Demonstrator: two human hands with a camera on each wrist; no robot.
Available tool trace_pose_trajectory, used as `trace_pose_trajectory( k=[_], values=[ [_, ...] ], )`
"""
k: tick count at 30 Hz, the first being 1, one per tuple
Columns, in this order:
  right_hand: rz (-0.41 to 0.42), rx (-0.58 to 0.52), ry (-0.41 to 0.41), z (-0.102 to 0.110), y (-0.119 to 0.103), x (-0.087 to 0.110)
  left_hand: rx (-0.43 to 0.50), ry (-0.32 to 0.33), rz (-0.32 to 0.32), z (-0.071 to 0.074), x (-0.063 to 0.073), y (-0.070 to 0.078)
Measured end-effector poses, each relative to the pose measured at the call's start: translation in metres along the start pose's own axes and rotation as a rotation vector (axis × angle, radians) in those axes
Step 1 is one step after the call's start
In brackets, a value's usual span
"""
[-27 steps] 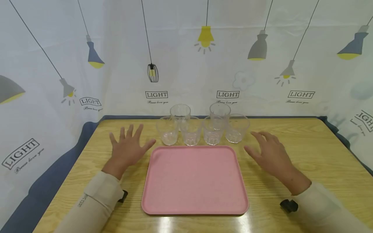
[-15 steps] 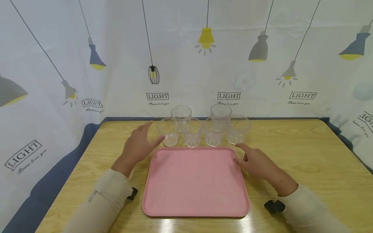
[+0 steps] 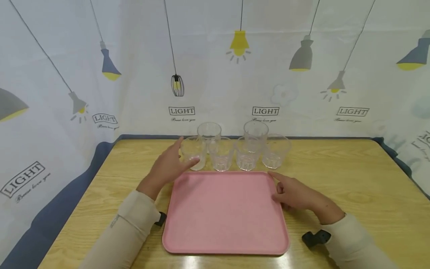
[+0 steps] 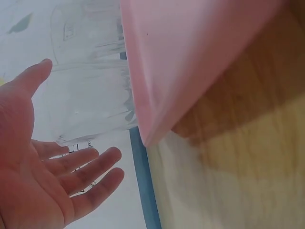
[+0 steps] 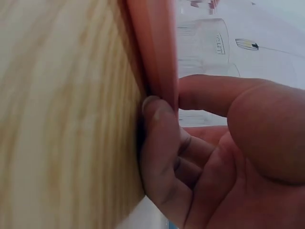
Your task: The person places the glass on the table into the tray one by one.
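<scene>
A flat pink tray lies on the wooden table in the head view. My right hand is at its right rim; the right wrist view shows the thumb on top of the tray edge and curled fingers under it, pinching it. My left hand is held spread beside the leftmost clear glass, its thumb in front of the glass. The left wrist view has the palm open, fingers apart, around the glass. Whether they touch cannot be told.
Several more clear glasses stand upright behind the tray, among them a back left glass, a back right glass and the rightmost glass. A white printed curtain hangs behind the table.
My left hand has moved rightward to the leftmost glass. My right hand has come in from the right and now grips the tray's right rim. Tray and glasses look unmoved.
</scene>
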State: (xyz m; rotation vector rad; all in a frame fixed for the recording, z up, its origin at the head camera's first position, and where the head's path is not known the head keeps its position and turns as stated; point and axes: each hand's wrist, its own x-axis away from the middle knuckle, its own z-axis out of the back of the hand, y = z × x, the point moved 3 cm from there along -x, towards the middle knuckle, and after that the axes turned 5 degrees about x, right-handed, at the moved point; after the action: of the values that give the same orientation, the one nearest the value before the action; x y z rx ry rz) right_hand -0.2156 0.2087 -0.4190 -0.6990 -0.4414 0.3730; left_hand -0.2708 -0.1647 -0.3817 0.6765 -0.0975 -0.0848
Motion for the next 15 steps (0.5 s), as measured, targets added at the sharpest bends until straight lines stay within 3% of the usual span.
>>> trace_pose_trajectory(
  k=[15],
  values=[
    [0.026,-0.028,-0.031,-0.0006,-0.0015,0.0015,-0.128,-0.037,-0.057,0.0011,-0.0094,0.0086]
  ],
)
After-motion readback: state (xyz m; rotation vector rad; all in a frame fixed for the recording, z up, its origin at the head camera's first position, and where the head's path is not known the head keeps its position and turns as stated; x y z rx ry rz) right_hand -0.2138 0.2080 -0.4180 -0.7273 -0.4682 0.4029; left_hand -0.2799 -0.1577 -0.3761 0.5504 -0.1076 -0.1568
